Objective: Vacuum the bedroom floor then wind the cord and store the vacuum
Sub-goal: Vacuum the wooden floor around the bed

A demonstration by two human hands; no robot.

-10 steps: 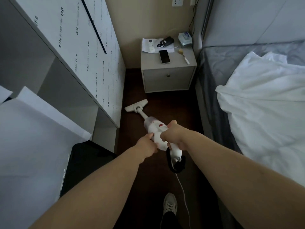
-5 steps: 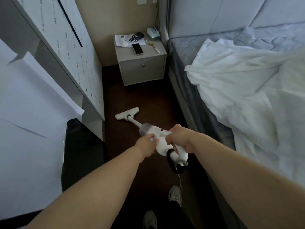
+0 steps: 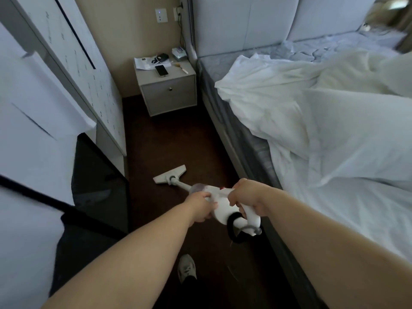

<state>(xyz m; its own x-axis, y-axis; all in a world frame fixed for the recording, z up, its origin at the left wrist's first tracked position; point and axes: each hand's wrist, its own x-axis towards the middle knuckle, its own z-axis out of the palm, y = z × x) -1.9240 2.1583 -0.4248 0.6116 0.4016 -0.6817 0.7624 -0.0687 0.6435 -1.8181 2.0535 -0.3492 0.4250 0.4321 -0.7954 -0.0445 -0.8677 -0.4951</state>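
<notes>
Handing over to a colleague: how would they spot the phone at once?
Find the grey nightstand against the far wall, between the bed and the white cabinet. The phone lies flat on its top, the only dark, glossy rectangle among pale papers.

A grey nightstand [image 3: 167, 91] stands against the wall; a phone [image 3: 161, 70] lies on top, a rumpled bed [image 3: 312, 121] beside it.

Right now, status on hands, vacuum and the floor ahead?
Both hands on the vacuum: left hand grips body, right hand grips handle. Floor head on floor. Nightstand ahead, bed right.
</notes>
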